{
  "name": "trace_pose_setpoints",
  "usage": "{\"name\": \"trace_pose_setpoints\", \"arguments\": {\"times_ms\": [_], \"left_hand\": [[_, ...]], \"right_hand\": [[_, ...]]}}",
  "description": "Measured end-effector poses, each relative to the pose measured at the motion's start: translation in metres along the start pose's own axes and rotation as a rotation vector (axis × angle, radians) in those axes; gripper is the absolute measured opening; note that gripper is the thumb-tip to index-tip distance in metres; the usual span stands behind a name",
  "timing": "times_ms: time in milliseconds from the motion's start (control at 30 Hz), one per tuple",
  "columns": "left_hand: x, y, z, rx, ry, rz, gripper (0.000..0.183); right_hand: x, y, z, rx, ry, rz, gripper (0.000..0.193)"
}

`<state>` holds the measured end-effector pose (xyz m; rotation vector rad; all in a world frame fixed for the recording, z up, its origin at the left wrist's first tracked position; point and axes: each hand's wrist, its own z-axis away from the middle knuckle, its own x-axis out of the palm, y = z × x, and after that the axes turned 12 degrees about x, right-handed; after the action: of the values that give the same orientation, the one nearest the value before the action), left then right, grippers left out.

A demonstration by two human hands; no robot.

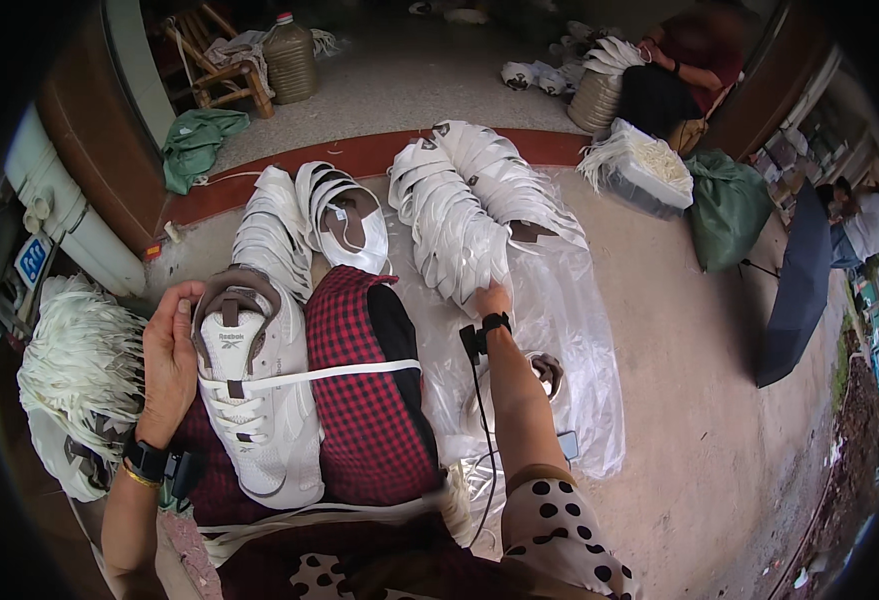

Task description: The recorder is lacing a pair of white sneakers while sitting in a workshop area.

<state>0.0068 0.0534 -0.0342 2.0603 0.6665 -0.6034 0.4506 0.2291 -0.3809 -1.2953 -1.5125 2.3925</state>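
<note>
A white and grey sneaker [264, 400] with a brown collar lies on my lap, toe toward me. A white band [359, 370] crosses over it and over a red-and-black checked cloth [359, 310]. My left hand [171, 350] rests along the sneaker's left side near the collar, its fingers stretched out. Farther right, my right hand [494, 300] is closed at the near end of a row of overlapping white shoe uppers [444, 230]; its fingertips pinch the edge of the nearest one, partly hidden.
Shorter stacks of uppers [269, 225] lie beyond my lap on plastic sheeting [589, 380]. White strips fill a bundle [84, 350] at left and a clear tub [649, 175] at right. A green sack [729, 205] and dark umbrella [799, 290] stand farther right. A person [694, 70] sits at the back.
</note>
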Motion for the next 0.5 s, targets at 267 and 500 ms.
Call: {"name": "trace_pose_setpoints", "arguments": {"times_ms": [267,500], "left_hand": [[-0.003,-0.006,0.001,0.043,0.016,0.054,0.028],[-0.028,0.005,0.021,0.037,-0.001,0.226,0.032]], "right_hand": [[-0.082,0.011,0.042,-0.129,-0.046,0.029,0.03],[-0.214,0.003,0.13,-0.075,-0.456,-0.276,0.015]]}}
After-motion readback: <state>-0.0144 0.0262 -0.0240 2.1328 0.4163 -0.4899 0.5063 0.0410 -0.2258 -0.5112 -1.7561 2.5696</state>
